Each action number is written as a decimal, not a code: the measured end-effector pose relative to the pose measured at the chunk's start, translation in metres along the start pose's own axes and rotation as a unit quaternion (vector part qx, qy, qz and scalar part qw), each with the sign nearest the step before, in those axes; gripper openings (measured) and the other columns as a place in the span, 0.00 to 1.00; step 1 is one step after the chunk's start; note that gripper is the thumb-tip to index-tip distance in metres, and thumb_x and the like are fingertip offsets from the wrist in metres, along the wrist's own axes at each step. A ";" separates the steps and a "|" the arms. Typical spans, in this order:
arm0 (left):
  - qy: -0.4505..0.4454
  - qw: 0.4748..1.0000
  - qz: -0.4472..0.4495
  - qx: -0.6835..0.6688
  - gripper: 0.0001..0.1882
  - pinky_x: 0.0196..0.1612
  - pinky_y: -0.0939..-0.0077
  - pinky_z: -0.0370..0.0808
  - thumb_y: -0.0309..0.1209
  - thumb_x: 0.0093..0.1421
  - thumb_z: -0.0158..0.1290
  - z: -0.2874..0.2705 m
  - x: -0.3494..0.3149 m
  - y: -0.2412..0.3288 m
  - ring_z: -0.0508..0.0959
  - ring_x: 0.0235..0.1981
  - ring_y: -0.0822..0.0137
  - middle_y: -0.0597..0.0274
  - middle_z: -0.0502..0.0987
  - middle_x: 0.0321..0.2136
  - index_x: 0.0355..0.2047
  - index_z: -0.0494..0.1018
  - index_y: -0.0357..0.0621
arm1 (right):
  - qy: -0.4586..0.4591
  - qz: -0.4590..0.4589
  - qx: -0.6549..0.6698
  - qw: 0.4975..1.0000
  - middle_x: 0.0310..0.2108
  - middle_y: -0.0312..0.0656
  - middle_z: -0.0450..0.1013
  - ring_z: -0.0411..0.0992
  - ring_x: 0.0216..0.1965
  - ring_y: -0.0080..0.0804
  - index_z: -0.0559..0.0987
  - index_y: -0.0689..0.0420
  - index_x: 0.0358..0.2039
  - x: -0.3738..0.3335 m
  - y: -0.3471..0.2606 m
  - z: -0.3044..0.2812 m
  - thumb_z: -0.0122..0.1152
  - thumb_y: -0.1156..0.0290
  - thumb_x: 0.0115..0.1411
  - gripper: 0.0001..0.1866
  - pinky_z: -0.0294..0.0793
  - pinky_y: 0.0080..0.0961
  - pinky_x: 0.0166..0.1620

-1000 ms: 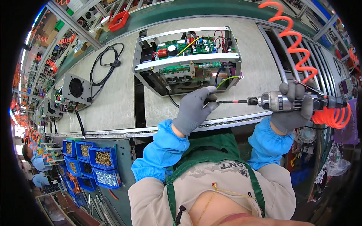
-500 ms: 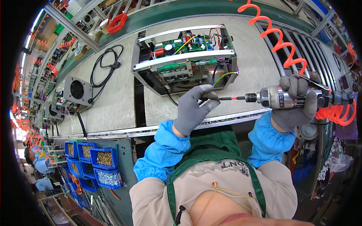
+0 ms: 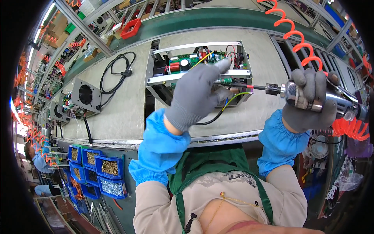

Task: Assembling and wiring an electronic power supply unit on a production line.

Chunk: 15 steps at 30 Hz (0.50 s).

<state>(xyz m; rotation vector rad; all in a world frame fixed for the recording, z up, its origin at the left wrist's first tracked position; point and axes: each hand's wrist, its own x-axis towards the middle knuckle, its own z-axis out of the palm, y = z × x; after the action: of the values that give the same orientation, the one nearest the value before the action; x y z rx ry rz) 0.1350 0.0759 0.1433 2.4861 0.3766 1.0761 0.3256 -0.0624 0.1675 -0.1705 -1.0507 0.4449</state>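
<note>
My right hand [image 3: 309, 99], in a grey glove, is wrapped round a silver air screwdriver [image 3: 302, 96]. Its long dark bit [image 3: 255, 87], with a red band, points left toward my other hand. My gloved left hand [image 3: 196, 93] is at the front of an open metal-framed electronic unit [image 3: 159, 80]. Its index finger stretches over the front rail and the thumb lies lower, with a gap between them; the bit tip reaches into this gap. Whether a screw sits at the tip is hidden. A yellow-green wire [image 3: 235, 96] hangs from the unit beside the thumb.
On the bench's left lie a coiled black cable [image 3: 104, 82] and a grey fan unit [image 3: 86, 93]. Blue bins [image 3: 110, 167] of small metal fasteners stand lower left. An orange coiled air hose [image 3: 298, 38] hangs at the right, by metal rollers [image 3: 333, 62]. A red tray [image 3: 131, 29] sits farther back.
My left hand has moved from the bench's front edge up to the unit's front, and its thumb and index finger have parted. The screwdriver has shifted slightly, its bit now at the unit.
</note>
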 end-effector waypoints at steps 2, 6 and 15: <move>0.009 0.999 0.023 -0.024 0.21 0.43 0.68 0.73 0.30 0.49 0.60 -0.010 0.020 -0.015 0.77 0.39 0.57 0.53 0.77 0.37 0.46 0.74 0.43 | 0.093 -0.012 0.047 0.995 0.19 0.24 0.57 0.57 0.22 0.17 0.70 0.58 0.45 0.006 -0.007 -0.005 0.60 0.67 0.50 0.22 0.64 0.28 0.41; -0.016 0.987 -0.053 0.149 0.17 0.40 0.62 0.73 0.36 0.54 0.56 -0.010 0.036 -0.062 0.76 0.38 0.54 0.55 0.78 0.37 0.44 0.74 0.49 | 0.109 -0.037 0.075 0.991 0.19 0.25 0.58 0.59 0.22 0.18 0.70 0.59 0.45 0.017 -0.007 -0.008 0.62 0.68 0.49 0.22 0.65 0.29 0.41; -0.253 0.943 -0.210 -0.054 0.16 0.40 0.68 0.75 0.29 0.58 0.44 -0.001 0.078 -0.092 0.78 0.34 0.64 0.57 0.80 0.32 0.46 0.75 0.46 | 0.035 -0.049 -0.024 0.998 0.20 0.26 0.56 0.57 0.23 0.19 0.69 0.55 0.51 0.023 -0.015 -0.027 0.61 0.62 0.51 0.27 0.63 0.30 0.41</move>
<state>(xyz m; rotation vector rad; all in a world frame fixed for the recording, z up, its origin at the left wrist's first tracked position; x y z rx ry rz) 0.1786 0.1881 0.1512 2.3222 0.6259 0.2668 0.3627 -0.0639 0.1781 -0.1740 -0.9971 0.3228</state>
